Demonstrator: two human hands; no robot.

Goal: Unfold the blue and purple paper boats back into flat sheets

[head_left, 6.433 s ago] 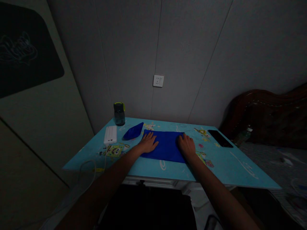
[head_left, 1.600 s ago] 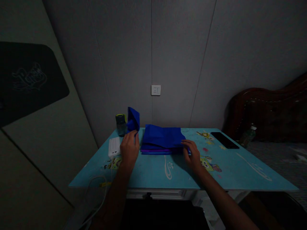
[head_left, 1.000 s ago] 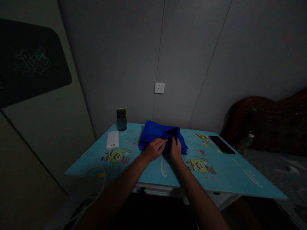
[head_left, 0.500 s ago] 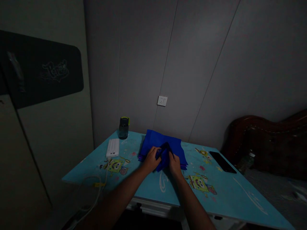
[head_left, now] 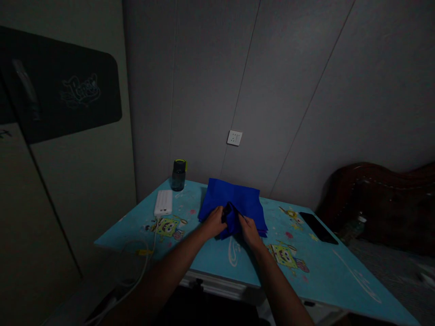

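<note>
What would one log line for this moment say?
left hand: holds folded blue piece | right hand: holds it too | behind: blue sheet

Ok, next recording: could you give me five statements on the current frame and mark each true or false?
1. The left hand and right hand both hold a folded blue piece. True.
2. The bottle lies on its side. False: the bottle stands upright on the table.
3. A cable runs from the power bank. True.
4. The phone is left of the blue sheets. False: the phone lies to the right of the blue sheets.
5. The wall socket is higher than the tabletop. True.
</note>
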